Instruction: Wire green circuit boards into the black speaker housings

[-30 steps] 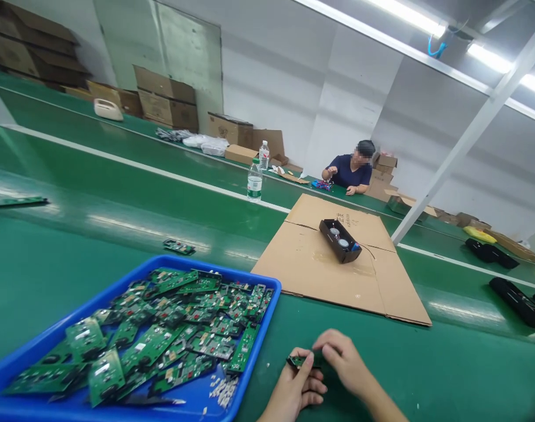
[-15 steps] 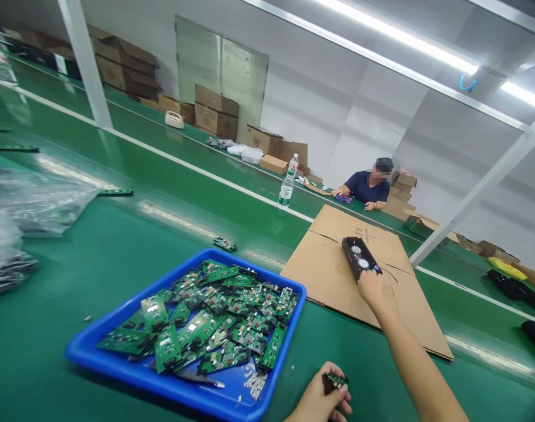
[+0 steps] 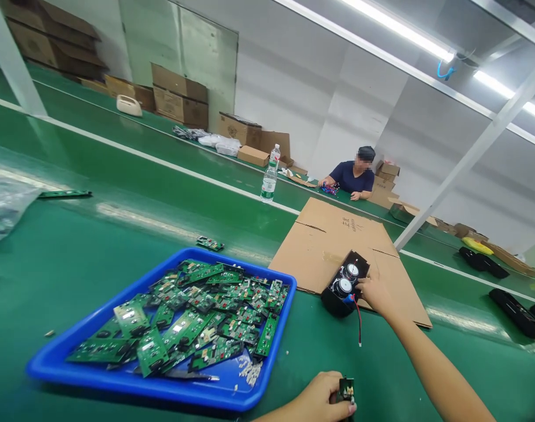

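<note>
Green surface [image 3: 95, 258] wide and bare toward the left; flat cardboard [image 3: 337, 240] bearing small dark writing, too blurred to read. Blue tray [image 3: 130, 378] heaped with boards just beside. Right hand [image 3: 375, 295] gripping speaker [image 3: 344, 284] at cardboard's near edge; left hand [image 3: 322, 401] closed on small board [image 3: 346, 388] near bottom edge.

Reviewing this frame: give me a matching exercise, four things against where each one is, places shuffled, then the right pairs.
Things:
1. black speaker housing
2. small circuit board
3. blue tray
4. water bottle

Places:
A. standing upright far back on the belt
B. at the cardboard's near edge, under the right hand
C. pinched in the left hand
D. left of both hands, full of green boards

Pairs: 1-B, 2-C, 3-D, 4-A
</note>
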Demonstrator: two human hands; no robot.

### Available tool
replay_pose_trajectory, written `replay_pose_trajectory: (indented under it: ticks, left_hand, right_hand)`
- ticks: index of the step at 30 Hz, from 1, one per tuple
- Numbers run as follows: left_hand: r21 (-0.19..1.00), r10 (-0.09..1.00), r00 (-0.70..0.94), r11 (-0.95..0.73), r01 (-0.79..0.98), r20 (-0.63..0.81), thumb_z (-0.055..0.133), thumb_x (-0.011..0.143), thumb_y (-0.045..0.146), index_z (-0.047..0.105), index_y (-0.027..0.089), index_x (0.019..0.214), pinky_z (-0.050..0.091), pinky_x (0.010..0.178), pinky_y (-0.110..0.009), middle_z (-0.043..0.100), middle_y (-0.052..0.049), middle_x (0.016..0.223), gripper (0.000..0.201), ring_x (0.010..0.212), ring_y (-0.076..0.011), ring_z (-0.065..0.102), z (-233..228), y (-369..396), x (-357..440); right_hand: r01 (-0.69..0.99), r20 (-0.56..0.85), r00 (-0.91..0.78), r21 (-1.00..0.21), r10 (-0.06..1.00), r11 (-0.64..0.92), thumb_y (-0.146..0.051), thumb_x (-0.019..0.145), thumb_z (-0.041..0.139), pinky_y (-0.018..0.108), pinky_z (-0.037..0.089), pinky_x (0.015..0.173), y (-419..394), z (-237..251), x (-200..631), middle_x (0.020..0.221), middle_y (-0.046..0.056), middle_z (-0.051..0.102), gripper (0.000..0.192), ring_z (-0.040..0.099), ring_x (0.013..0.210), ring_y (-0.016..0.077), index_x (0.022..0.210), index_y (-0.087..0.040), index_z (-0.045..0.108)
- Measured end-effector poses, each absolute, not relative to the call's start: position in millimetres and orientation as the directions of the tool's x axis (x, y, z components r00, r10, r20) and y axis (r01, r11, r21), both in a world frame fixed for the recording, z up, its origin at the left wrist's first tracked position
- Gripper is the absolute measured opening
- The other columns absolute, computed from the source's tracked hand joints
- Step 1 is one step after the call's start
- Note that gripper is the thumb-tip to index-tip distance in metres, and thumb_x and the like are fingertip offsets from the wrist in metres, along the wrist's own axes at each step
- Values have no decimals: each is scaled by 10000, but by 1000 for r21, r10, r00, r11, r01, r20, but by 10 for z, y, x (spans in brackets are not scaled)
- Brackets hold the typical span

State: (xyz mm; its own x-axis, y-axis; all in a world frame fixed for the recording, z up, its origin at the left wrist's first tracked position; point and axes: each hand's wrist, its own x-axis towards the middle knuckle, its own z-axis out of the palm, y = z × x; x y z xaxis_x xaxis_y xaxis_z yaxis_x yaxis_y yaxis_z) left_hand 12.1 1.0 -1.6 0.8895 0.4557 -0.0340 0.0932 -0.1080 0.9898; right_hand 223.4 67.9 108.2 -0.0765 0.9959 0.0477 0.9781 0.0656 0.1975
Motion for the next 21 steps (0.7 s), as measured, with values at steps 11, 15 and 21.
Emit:
replay_pose_trajectory:
  ticks: [11, 15, 21]
  left_hand:
    - [976, 321, 946, -191, 110, -44, 460, 719, 172, 446, 182, 599, 275, 459, -206, 467, 50, 524, 122, 434, -77, 352, 220, -67, -65]
    - [990, 213, 972, -77, 119, -101, 374, 778, 189, 519, 167, 844, 315, 379, -187, 642, -8, 749, 161, 358, -58, 387, 413, -192, -156]
    - [953, 124, 976, 268, 139, -177, 529, 764, 342, 554, 192, 864, 299, 360, -176, 674, -5, 769, 182, 355, -45, 420, 848, -254, -585]
  right_hand:
    - [931, -190, -188, 279, 964, 237, -203, 745, 652, 304, 373, 687, -218, 912, 1564, 692, 105, 656, 92, 582, 770, 213, 675, -144, 665]
    - [943, -209, -96, 293, 973, 156, -239, 704, 696, 311, 386, 630, -508, 937, 1452, 643, 120, 629, 131, 587, 696, 228, 647, -130, 650]
    - [951, 129, -308, 52, 943, 304, -256, 662, 735, 366, 428, 775, -511, 1083, 1120, 986, 82, 595, 379, 516, 922, 233, 986, -173, 558]
